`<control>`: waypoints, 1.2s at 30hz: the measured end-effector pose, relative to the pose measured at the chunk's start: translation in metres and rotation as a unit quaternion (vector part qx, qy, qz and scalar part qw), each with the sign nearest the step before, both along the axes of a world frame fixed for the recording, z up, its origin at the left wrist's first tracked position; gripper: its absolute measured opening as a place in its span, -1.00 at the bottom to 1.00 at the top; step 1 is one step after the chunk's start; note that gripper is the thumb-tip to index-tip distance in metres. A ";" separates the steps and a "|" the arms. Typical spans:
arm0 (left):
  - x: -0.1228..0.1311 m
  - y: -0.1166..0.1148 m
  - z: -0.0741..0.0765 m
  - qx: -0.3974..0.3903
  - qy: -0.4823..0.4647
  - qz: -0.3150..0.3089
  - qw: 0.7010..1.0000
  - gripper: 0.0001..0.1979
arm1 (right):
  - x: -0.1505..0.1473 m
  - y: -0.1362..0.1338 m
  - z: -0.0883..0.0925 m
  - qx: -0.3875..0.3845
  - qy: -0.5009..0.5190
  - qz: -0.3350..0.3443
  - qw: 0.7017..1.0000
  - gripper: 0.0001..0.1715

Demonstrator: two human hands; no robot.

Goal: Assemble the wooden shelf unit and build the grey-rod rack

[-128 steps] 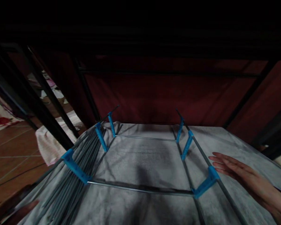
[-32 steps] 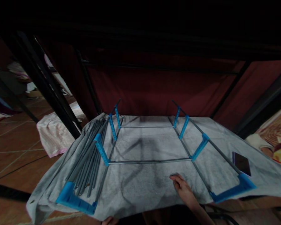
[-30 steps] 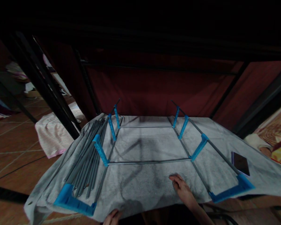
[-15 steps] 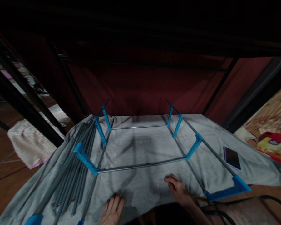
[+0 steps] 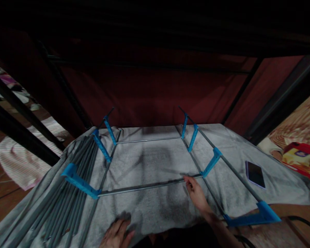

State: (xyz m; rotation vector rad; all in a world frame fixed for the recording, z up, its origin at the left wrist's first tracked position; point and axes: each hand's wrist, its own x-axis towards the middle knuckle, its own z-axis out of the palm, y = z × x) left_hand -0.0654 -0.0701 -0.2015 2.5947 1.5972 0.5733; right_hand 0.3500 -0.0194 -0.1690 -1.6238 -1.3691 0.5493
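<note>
A frame of grey metal tubes and blue plastic brackets lies on a grey cloth point(image 5: 155, 206). My right hand point(image 5: 196, 194) is at the near crossbar tube point(image 5: 144, 187), its curled fingers closed over the bar near the right end. A blue bracket point(image 5: 212, 162) joins that end to the right side tubes; another blue bracket point(image 5: 80, 182) stands at the left end. My left hand point(image 5: 116, 235) rests on the cloth at the bottom edge, fingers apart and holding nothing. Farther back, a thinner crossbar point(image 5: 148, 140) links the two sides.
Several loose grey tubes point(image 5: 64, 206) lie in a bundle along the left. A phone point(image 5: 255, 174) lies on the cloth at right, near a red and yellow packet point(image 5: 301, 160). Dark metal posts point(image 5: 23, 129) and a dark red panel point(image 5: 150, 100) enclose the far side.
My right hand has moved forward from the cloth to the near crossbar. My left hand has shifted slightly left and nearer to me. The view has shifted a little.
</note>
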 end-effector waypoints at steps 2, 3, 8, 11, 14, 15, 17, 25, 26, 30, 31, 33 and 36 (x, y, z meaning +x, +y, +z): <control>0.015 0.009 0.020 0.021 -0.051 0.019 0.998 -0.67 | 0.013 0.026 0.010 0.020 -0.007 -0.062 0.998 -0.56; 0.024 0.015 0.029 0.028 -0.072 0.026 0.997 -0.67 | 0.019 0.037 0.014 0.020 -0.004 -0.081 0.996 -0.56; 0.076 0.051 0.050 0.027 -0.103 0.023 0.994 -0.65 | 0.030 0.029 0.007 0.005 0.051 -0.112 0.992 -0.65; 0.108 0.067 0.045 0.000 -0.076 -0.015 0.997 -0.65 | 0.037 -0.010 -0.011 0.012 0.036 -0.221 0.974 -0.59; 0.135 0.077 0.038 -0.027 -0.039 -0.051 0.998 -0.64 | 0.055 -0.030 -0.021 0.011 0.008 -0.302 0.953 -0.42; 0.143 0.079 0.036 -0.030 -0.025 -0.058 0.998 -0.63 | 0.062 -0.030 -0.022 0.007 0.004 -0.304 0.953 -0.38; 0.156 0.085 0.035 -0.027 -0.002 -0.067 0.997 -0.62 | 0.072 -0.019 -0.020 -0.004 0.014 -0.276 0.961 -0.35; 0.175 0.111 0.037 -0.082 0.059 -0.151 0.983 -0.54 | 0.081 0.021 -0.002 -0.100 0.052 -0.227 0.967 -0.35; 0.175 0.112 0.036 -0.091 0.067 -0.162 0.980 -0.50 | 0.081 0.021 -0.001 -0.105 0.050 -0.227 0.967 -0.34; 0.174 0.114 0.030 -0.095 0.067 -0.167 0.979 -0.43 | 0.084 0.019 0.005 -0.108 0.032 -0.232 0.966 -0.35; 0.173 0.113 0.028 -0.092 0.061 -0.167 0.980 -0.42 | 0.084 0.018 0.005 -0.108 0.024 -0.238 0.965 -0.36; 0.171 0.113 0.027 -0.090 0.055 -0.172 0.979 -0.44 | 0.082 0.017 0.006 -0.110 0.011 -0.255 0.961 -0.37; 0.169 0.112 0.026 -0.093 0.057 -0.175 0.978 -0.49 | 0.076 0.017 0.006 -0.116 -0.016 -0.285 0.951 -0.38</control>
